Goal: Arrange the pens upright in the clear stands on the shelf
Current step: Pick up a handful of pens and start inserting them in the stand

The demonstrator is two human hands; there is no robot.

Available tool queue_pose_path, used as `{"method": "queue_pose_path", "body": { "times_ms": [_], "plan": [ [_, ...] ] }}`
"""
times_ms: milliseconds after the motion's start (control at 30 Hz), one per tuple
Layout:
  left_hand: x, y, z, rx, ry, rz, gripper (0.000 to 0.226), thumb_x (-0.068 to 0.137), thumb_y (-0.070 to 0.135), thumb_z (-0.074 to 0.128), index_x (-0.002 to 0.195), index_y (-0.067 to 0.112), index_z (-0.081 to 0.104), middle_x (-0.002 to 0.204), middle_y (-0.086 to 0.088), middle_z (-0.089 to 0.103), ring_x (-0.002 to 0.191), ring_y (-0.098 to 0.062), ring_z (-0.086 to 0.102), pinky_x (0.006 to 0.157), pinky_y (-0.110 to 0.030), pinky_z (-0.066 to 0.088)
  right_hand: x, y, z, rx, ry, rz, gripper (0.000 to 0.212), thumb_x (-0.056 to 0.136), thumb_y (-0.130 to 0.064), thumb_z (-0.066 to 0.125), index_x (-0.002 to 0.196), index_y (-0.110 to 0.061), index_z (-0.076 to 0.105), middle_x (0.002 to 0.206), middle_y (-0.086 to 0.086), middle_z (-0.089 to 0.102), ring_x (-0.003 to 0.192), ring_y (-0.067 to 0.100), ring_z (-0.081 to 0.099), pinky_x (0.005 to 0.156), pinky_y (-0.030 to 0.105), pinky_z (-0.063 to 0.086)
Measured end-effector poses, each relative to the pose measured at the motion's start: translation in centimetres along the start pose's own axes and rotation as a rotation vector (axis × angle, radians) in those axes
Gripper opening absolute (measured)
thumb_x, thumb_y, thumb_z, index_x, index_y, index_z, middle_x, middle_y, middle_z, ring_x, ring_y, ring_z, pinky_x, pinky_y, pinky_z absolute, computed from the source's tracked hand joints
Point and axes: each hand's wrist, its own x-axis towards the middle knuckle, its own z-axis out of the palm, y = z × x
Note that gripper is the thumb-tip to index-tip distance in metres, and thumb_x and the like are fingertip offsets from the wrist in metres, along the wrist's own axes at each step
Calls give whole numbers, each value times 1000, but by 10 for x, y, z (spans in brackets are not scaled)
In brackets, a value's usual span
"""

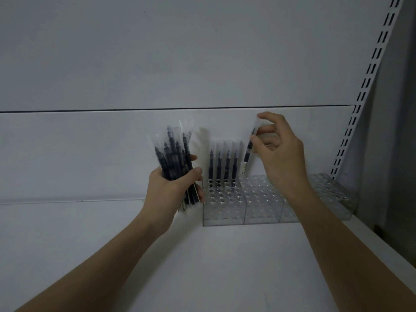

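My left hand grips a bundle of dark pens in clear sleeves, held upright just left of the stands. My right hand pinches a single wrapped pen near its top, tilted, its lower end just above the back row of the second stand. A row of clear stands with round holes sits on the white shelf against the back wall. Several pens stand upright in the back row of the leftmost stand.
A white back panel rises behind the stands. A slotted metal upright runs diagonally at the right. The shelf's right edge lies beyond the last stand. Bare shelf surface spreads left of and in front of the stands.
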Motion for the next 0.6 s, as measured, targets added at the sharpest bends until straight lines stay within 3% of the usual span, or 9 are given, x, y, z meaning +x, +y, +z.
{"method": "queue_pose_path", "body": {
  "times_ms": [233, 433, 600],
  "plan": [
    [-1, 0, 0, 34, -30, -5, 23, 89, 6, 68, 109, 14, 67, 66, -2, 62, 52, -24, 60, 50, -30, 51, -3, 4, 4, -191, -188, 15, 35, 91, -7, 69, 116, -29, 59, 93, -4, 63, 78, 7, 65, 72, 18, 56],
    [-2, 0, 0, 13, -132, -40, 25, 90, 3, 65, 113, 14, 65, 63, -4, 55, 49, -26, 52, 49, -32, 46, 0, 6, 3, -301, -209, 9, 19, 92, -13, 67, 108, -21, 64, 93, 0, 62, 79, 16, 64, 77, 38, 59],
    [-4, 0, -1, -23, -176, -53, 25, 91, 5, 64, 114, -2, 59, 56, -10, 52, 45, -26, 49, 51, -33, 42, -4, 0, 7, -339, -119, -47, 24, 94, -16, 64, 117, -21, 63, 92, -5, 59, 74, 3, 57, 75, 23, 53]
  ]
}}
